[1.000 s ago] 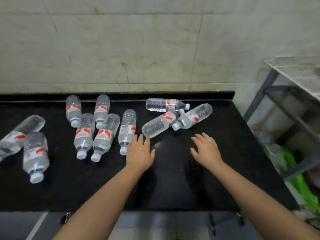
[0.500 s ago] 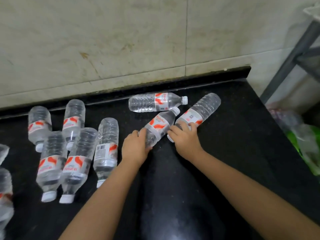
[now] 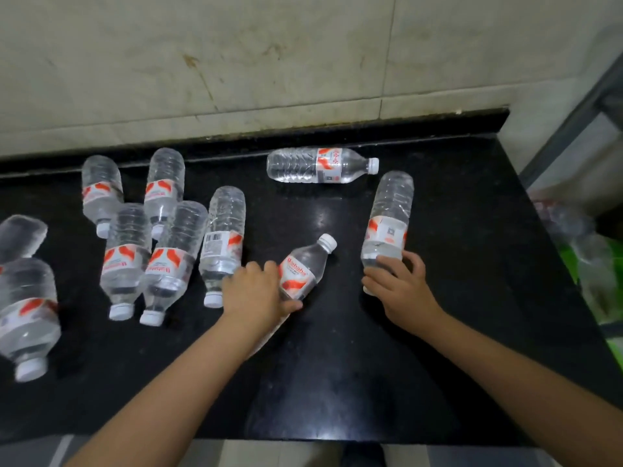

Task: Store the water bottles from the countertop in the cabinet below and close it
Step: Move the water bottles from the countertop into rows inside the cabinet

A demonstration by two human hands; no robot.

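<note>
Your left hand (image 3: 256, 294) is wrapped around a water bottle (image 3: 303, 269), cap pointing up-right; its red-and-white label is too blurry to read. Your right hand (image 3: 401, 291) has its fingers (image 3: 413, 264) curled round the neck end of a second bottle (image 3: 389, 220). Both lie on the black counter (image 3: 472, 264), with seven or so more bottles (image 3: 168, 251) loose to the left.

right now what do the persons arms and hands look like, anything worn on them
Both forearms are bare as far as the frame shows, with no sleeves in view. The left hand and right hand wear no gloves, and no watch, bracelet or ring is visible.
</note>
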